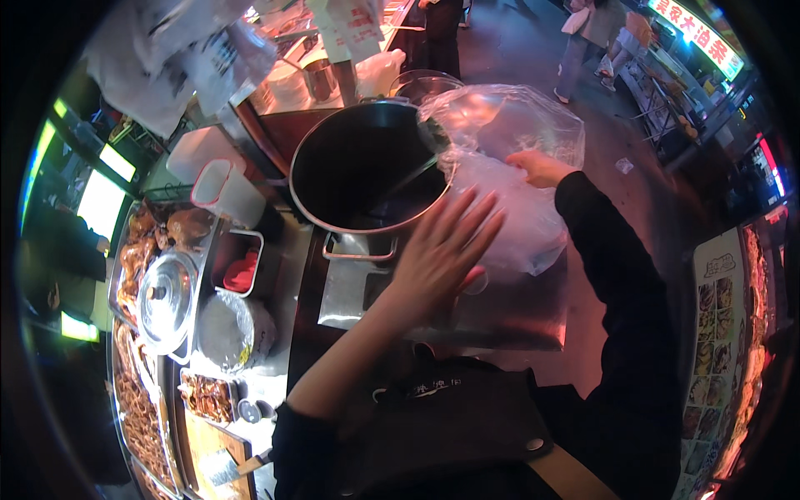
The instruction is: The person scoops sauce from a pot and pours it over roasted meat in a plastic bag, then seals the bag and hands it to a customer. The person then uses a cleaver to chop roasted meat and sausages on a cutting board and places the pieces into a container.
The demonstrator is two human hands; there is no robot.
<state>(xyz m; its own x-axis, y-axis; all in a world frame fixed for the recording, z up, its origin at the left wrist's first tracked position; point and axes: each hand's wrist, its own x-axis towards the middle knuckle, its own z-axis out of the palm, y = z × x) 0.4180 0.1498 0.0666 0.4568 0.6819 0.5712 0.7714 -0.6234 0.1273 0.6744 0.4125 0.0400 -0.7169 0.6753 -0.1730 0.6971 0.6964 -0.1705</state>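
Note:
A large clear plastic bag (506, 125) lies bunched at the right of a big deep metal pot (375, 162) with dark contents and a long handle leaning in it. My right hand (540, 167) is at the bag's right part, fingers bent against the film; whether it grips the plastic is not plain. My left hand (447, 244) is spread flat, palm down, over the bag's lower left edge near the pot rim, with nothing seen in it. Below the pot rim a loop handle (359, 255) sticks out above a steel surface (512, 319).
At left stand a white plastic container (228, 194), a steel bin with a red item (240, 269), a glass lid (165, 294) on trays of cooked meat (140, 400), and a cleaver (228, 465) on a wooden board (200, 431). Plastic bags (187, 56) hang upper left. People stand beyond.

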